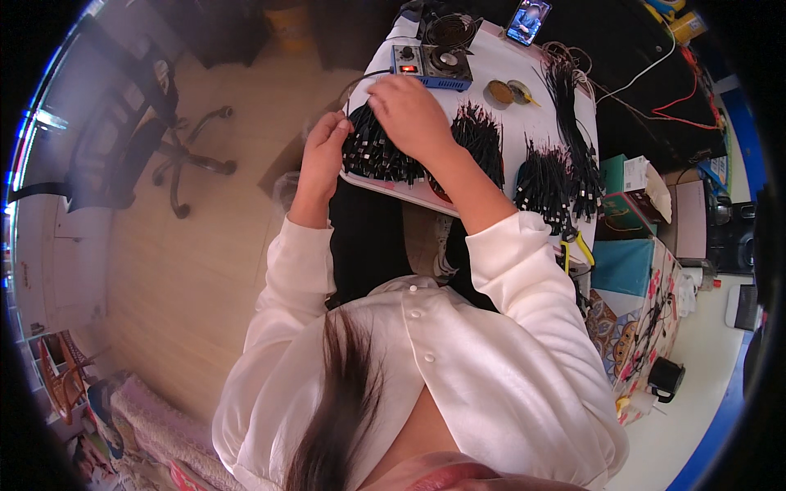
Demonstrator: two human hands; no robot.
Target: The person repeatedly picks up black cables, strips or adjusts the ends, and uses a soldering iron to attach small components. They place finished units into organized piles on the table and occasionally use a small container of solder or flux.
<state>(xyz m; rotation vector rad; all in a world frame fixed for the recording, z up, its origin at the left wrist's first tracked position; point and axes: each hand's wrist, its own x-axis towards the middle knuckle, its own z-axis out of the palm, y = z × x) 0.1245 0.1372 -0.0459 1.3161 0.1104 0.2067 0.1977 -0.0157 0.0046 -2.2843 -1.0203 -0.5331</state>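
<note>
Light soft, moderately bright. Haze veils chair (146, 151) left of left hand (325, 147); blue-white glare lines the rim farther left. Phone screen (528, 20) glows beyond right hand (409, 114). Fisheye bends edges; corners black.

From the right hand (409, 114), a blue box (430, 68) blocks 1 o'clock. The white table (487, 59) has free room at 2 o'clock, up to the phone (528, 20). A round tin (498, 93) is in the way just before 3 o'clock. Black wires (481, 135) block 4 o'clock; another pile (378, 155) fills 7. From the left hand (326, 143), 10 o'clock is open over the floor (260, 98), up to the chair (149, 151).
</note>
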